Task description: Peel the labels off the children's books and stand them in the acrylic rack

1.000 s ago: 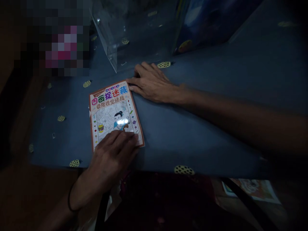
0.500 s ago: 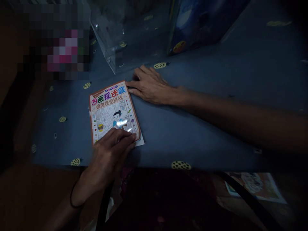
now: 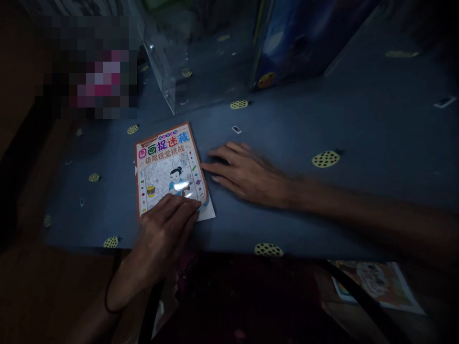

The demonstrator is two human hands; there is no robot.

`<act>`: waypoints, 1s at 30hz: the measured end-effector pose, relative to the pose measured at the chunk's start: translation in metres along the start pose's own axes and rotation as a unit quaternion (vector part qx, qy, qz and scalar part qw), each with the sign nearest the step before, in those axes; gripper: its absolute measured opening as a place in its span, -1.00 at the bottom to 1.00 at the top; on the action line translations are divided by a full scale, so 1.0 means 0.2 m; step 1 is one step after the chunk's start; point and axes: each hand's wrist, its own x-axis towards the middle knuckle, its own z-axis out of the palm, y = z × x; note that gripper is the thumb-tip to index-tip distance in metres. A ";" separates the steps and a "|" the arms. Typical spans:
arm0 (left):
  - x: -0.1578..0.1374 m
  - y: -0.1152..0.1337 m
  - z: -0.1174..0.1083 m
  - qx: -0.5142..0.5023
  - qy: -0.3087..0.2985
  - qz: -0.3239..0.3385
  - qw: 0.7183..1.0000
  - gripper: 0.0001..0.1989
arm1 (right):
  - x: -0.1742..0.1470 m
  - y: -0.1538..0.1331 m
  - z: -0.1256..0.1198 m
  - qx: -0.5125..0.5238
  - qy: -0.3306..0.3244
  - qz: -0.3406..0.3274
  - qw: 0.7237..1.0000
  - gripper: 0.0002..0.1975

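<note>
A thin picture-puzzle book lies face up on the dark blue patterned tablecloth. Its orange-bordered cover carries colourful Chinese characters and a drawn figure, with a glare spot in the middle. At the bottom edge, my left hand covers part of the cover, its fingers together at the lower right corner. That corner is bent slightly, and a white page shows beneath it. My right hand is beside the book's right edge with fingers stretched and somewhat apart, the index fingertip at or very near the edge. It holds nothing.
A clear acrylic stand stands behind the book. Farther right is an upright dark blue book. A blurred-out pink and grey patch is at the upper left. Below the table's front edge lies another colourful book.
My right hand has slid down along the book's right edge toward me, from the upper corner to about mid-height. My left hand stays at the lower corner.
</note>
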 end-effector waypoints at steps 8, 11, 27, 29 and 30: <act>0.00 0.00 0.00 -0.008 0.001 -0.003 1.000 -0.85 | -0.17 -0.16 -0.08 0.055 -0.006 -0.084 0.995 -0.70; 0.00 -0.01 -0.01 -0.012 -0.008 -0.006 1.000 -0.85 | -0.15 -0.17 -0.09 0.048 -0.030 -0.094 0.994 -0.70; 0.02 0.00 -0.03 -0.031 -0.026 -0.007 0.999 -0.84 | -0.14 -0.17 -0.10 0.036 -0.074 -0.080 0.993 -0.72; 0.02 0.00 -0.02 -0.029 -0.025 -0.010 0.999 -0.84 | -0.14 -0.17 -0.10 0.040 -0.083 -0.078 0.993 -0.72; 0.02 0.00 -0.02 -0.028 -0.026 -0.013 0.999 -0.84 | -0.14 -0.17 -0.10 0.042 -0.084 -0.078 0.993 -0.72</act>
